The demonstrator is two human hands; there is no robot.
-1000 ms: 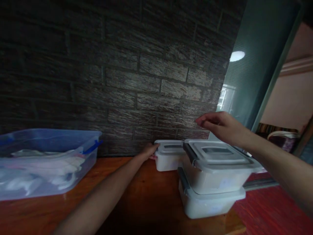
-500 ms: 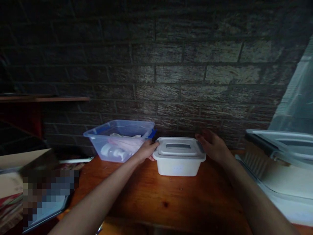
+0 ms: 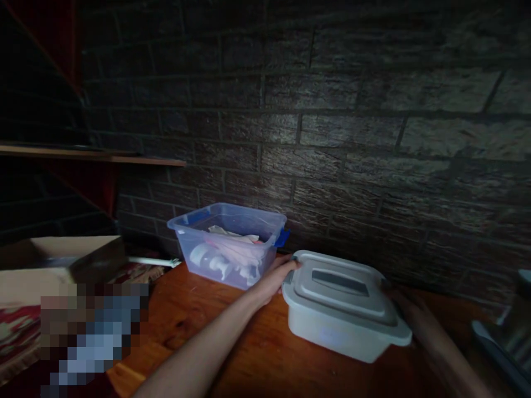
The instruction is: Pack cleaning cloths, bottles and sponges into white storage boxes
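Note:
A white lidded storage box (image 3: 332,331) stands on the wooden table. Its pale lid (image 3: 327,265) is on and has a grey handle in the middle. At the box's left end, my left hand (image 3: 285,273) grips the rim, thumb on top by the side latch and fingers underneath. My right hand (image 3: 409,309) is at the opposite end, closed against the rim; it is dark and blurred, with its fingertips partly hidden. Behind my left hand is a clear plastic bin (image 3: 182,235) with a blue latch, holding white bottles and pinkish cloth.
The wooden table (image 3: 178,309) meets a dark brick wall (image 3: 282,132). An open cardboard box (image 3: 95,260) and a patterned cloth lie at the left, under a wall shelf (image 3: 149,161). Part of another container (image 3: 516,315) shows at the right edge.
My view has swung left. The storage box looks closer to me and turned at an angle. My right hand has come in against its right end, while my left hand keeps its hold.

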